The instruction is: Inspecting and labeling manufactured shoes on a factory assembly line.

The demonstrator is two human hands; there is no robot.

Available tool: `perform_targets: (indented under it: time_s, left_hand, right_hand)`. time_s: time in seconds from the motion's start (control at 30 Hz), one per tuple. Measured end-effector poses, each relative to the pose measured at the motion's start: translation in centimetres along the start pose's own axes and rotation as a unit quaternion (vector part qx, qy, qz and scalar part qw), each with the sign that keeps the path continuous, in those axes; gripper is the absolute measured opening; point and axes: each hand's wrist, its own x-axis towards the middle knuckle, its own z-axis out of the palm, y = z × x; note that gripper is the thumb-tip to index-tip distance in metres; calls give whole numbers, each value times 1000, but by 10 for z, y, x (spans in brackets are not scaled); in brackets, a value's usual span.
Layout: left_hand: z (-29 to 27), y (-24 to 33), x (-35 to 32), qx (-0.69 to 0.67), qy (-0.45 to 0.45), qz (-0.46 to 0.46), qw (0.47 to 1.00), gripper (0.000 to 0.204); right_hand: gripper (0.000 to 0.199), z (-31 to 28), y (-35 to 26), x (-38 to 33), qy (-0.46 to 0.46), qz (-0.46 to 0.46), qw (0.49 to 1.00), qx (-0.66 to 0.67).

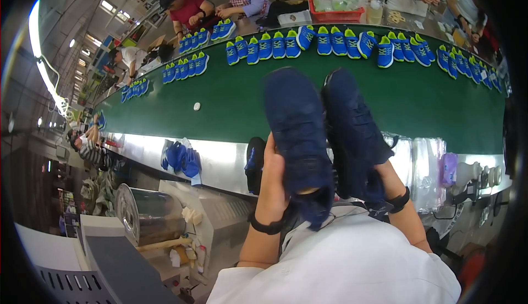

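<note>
Two dark navy sneakers are held up side by side in front of me, toes pointing away and laced tops facing me. My left hand (273, 180) is closed around the left sneaker (300, 130), its thumb along the shoe's side and the other fingers hidden behind. My right hand (388, 178) grips the right sneaker (355, 122) near the heel; most of its fingers are out of sight. The two shoes are very close at their middles. Beside my left hand, another dark shoe (254, 163) lies on the metal ledge (225, 158).
A green conveyor belt (220, 103) crosses ahead, with groups of bright blue sneakers (272, 47) along its far side. Blue shoe pieces (180, 159) lie on the ledge at left. Clear plastic bags (428, 172) and a purple packet (448, 169) are at right. Several people work beyond the belt.
</note>
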Motion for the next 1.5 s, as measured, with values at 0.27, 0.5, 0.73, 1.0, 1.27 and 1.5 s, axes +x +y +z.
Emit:
perform_targets:
  time_s: [0.27, 0.5, 0.73, 1.0, 1.27, 1.5]
  left_hand:
    - [43, 6, -4, 428, 5, 62, 902, 81]
    - [40, 1, -3, 522, 0, 88, 849, 83]
    - [39, 1, -5, 548, -4, 83, 832, 83]
    - [40, -4, -9, 542, -1, 69, 837, 83]
    - [-47, -16, 1, 275, 64, -82, 956, 81]
    - [-131, -33, -60, 24, 115, -146, 982, 87]
  right_hand:
    - [49, -31, 39, 23, 14, -6, 992, -127]
    - [48, -31, 39, 21, 38, 28, 997, -64]
    - [51, -34, 44, 19, 44, 72, 996, -40]
    - [52, -38, 46, 14, 41, 90, 995, -13]
    - [44, -17, 48, 33, 10, 56, 988, -144]
    - [52, 11, 82, 65, -95, 167, 929, -316]
